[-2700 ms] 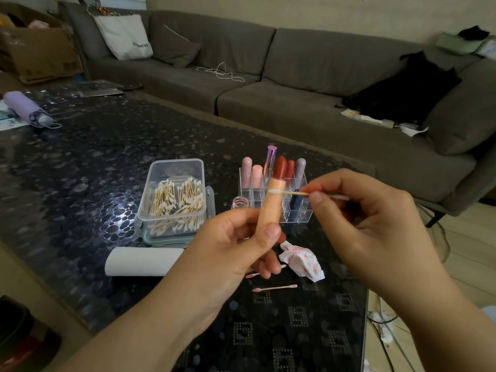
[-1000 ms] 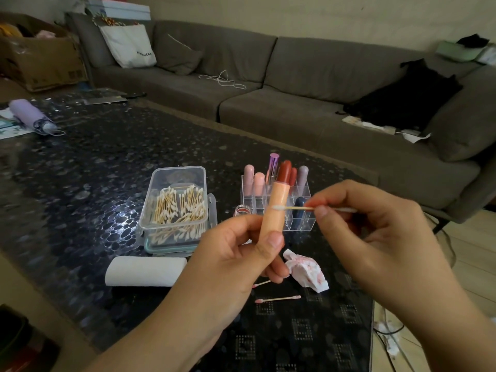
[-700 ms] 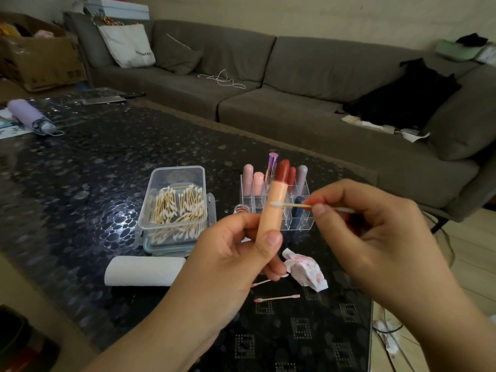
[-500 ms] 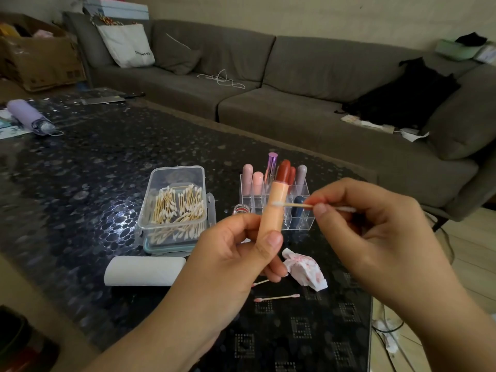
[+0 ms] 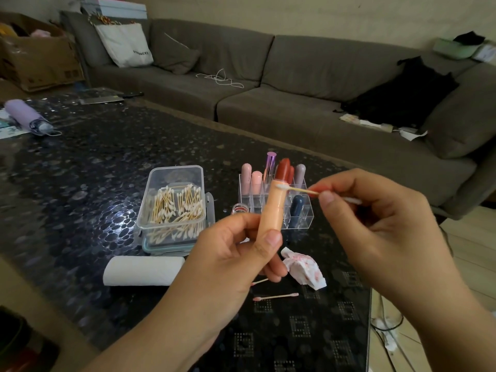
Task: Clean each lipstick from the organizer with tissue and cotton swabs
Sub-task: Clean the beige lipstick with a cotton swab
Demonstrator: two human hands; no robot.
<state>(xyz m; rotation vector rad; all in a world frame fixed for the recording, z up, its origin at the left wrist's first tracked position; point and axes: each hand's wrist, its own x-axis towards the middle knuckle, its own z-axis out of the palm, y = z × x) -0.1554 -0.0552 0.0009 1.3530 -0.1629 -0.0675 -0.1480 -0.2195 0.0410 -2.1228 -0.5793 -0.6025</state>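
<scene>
My left hand [image 5: 236,253] grips a peach lipstick tube [image 5: 272,208] upright, its dark red bullet [image 5: 284,170] raised at the top. My right hand [image 5: 375,218] pinches a cotton swab [image 5: 303,191] level, and its white tip touches the tube's upper rim just below the bullet. Behind the tube stands a clear acrylic organizer [image 5: 304,218] holding several lipsticks in pink, purple, grey and dark blue.
A clear box of cotton swabs [image 5: 174,205] sits left of the organizer, with a white tissue roll [image 5: 142,269] in front. A crumpled stained tissue [image 5: 303,268], two used swabs [image 5: 276,296] and a small jar [image 5: 239,208] lie on the dark glass table [image 5: 80,170]. A grey sofa [image 5: 295,84] runs behind.
The swab tip has slid up the tube from mid-body to the rim under the bullet. Both hands keep their hold and have barely shifted.
</scene>
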